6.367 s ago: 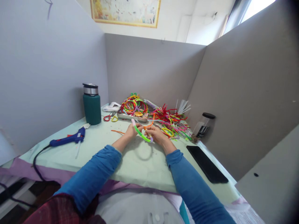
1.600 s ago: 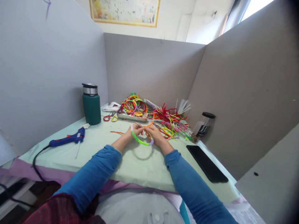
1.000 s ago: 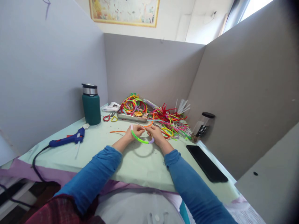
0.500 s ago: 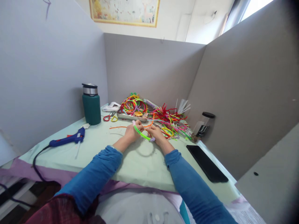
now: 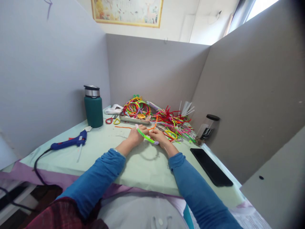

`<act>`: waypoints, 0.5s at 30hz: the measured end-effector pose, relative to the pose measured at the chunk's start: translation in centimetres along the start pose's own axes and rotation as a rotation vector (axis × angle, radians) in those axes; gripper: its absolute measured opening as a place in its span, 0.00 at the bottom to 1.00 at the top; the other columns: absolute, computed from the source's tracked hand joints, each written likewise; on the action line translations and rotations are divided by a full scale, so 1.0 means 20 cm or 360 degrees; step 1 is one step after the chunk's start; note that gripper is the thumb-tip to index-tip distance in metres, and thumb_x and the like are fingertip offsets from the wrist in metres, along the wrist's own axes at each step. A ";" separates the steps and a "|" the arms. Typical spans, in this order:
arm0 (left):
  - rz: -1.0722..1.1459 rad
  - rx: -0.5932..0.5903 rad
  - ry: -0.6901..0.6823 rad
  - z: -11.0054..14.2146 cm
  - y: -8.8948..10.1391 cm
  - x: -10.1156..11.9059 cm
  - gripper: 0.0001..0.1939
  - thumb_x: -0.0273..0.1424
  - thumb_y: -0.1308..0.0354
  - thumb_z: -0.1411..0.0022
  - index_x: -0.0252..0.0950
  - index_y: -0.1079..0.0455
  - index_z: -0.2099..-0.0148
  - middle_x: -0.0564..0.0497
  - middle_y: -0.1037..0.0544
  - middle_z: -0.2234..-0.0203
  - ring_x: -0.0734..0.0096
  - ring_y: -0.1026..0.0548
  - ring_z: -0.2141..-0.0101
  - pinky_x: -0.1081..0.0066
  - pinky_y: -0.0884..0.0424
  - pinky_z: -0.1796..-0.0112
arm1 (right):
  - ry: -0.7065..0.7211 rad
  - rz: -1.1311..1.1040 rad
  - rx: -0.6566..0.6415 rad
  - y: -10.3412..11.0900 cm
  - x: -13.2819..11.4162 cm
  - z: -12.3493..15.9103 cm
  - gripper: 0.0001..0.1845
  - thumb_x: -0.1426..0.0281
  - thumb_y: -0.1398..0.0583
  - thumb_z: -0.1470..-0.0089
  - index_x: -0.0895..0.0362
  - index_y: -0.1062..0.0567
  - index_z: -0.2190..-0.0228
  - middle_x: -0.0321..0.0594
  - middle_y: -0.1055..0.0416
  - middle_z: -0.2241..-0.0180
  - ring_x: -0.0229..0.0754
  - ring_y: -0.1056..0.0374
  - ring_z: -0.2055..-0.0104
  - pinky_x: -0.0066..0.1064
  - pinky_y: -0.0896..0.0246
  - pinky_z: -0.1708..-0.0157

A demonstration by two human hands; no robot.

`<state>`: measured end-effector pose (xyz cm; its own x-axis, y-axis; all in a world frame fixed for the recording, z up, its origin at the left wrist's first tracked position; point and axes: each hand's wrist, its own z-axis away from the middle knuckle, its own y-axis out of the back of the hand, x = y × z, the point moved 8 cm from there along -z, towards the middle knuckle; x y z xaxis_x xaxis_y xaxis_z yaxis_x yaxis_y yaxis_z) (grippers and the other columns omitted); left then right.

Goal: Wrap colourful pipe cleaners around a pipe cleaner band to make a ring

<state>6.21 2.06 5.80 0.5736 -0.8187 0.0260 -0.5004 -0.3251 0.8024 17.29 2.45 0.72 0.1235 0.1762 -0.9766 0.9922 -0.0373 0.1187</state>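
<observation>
Fuzzy hoop [image 5: 145, 136], just below frame centre, is pinched by the left hand [image 5: 136, 136] and right hand [image 5: 161, 138]; an orange stem [image 5: 122, 127] pokes out leftward.

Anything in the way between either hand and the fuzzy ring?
Nothing visible. The left hand and right hand are both at the fuzzy ring, holding it up over the table. An orange strand pokes out beside the left hand; its path behind the fingers is hidden.
</observation>
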 end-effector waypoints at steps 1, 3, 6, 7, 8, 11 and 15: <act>0.0007 0.0003 -0.0004 0.00 0.00 0.00 0.11 0.30 0.48 0.38 0.37 0.26 0.69 0.45 0.26 0.70 0.64 0.32 0.66 0.70 0.42 0.71 | 0.0004 -0.0004 -0.0020 0.00 0.00 0.00 0.14 0.62 0.36 0.62 0.58 0.34 0.81 0.30 0.40 0.86 0.31 0.48 0.83 0.25 0.58 0.82; 0.0013 0.0012 -0.0011 0.00 0.00 0.00 0.11 0.30 0.48 0.39 0.37 0.26 0.70 0.45 0.26 0.71 0.65 0.33 0.66 0.69 0.42 0.70 | 0.0005 -0.0012 -0.0030 0.00 0.00 0.00 0.15 0.61 0.36 0.62 0.57 0.34 0.81 0.30 0.40 0.86 0.31 0.48 0.82 0.25 0.59 0.82; 0.0006 0.0036 -0.0026 -0.01 0.00 -0.01 0.12 0.30 0.48 0.38 0.36 0.25 0.70 0.45 0.26 0.72 0.64 0.34 0.67 0.68 0.42 0.68 | 0.0000 -0.0012 -0.0029 0.00 0.00 0.00 0.14 0.61 0.36 0.62 0.57 0.33 0.79 0.30 0.39 0.85 0.31 0.47 0.82 0.25 0.58 0.81; 0.0003 0.0048 -0.0036 -0.02 -0.01 -0.01 0.12 0.31 0.48 0.38 0.36 0.25 0.71 0.45 0.25 0.72 0.64 0.34 0.67 0.67 0.42 0.67 | -0.0003 -0.0006 -0.0029 0.00 0.00 0.01 0.14 0.62 0.36 0.62 0.58 0.33 0.79 0.30 0.38 0.84 0.31 0.46 0.82 0.25 0.57 0.81; 0.0002 0.0060 -0.0046 -0.02 -0.01 -0.01 0.13 0.31 0.48 0.38 0.36 0.25 0.71 0.45 0.25 0.72 0.64 0.34 0.67 0.66 0.42 0.66 | -0.0009 0.0002 -0.0030 0.00 0.00 0.01 0.14 0.62 0.36 0.62 0.58 0.32 0.79 0.30 0.38 0.84 0.31 0.46 0.81 0.25 0.57 0.81; 0.0034 0.0104 -0.0056 -0.02 -0.01 -0.03 0.13 0.32 0.48 0.38 0.36 0.25 0.71 0.45 0.24 0.72 0.62 0.34 0.66 0.65 0.42 0.65 | -0.0031 0.0024 -0.0041 0.00 0.00 0.01 0.12 0.63 0.36 0.62 0.58 0.32 0.79 0.31 0.39 0.84 0.31 0.48 0.82 0.25 0.58 0.82; 0.0075 0.0145 -0.0018 -0.02 0.00 -0.04 0.12 0.32 0.47 0.39 0.36 0.25 0.70 0.44 0.23 0.72 0.62 0.33 0.65 0.63 0.42 0.63 | -0.0048 0.0003 -0.0043 0.00 -0.01 0.02 0.12 0.63 0.36 0.62 0.57 0.32 0.79 0.30 0.40 0.85 0.31 0.49 0.83 0.25 0.60 0.83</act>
<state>6.00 2.92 5.99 0.5411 -0.8391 0.0552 -0.5837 -0.3274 0.7430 17.24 2.02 0.82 0.1255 0.1464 -0.9812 0.9921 -0.0109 0.1252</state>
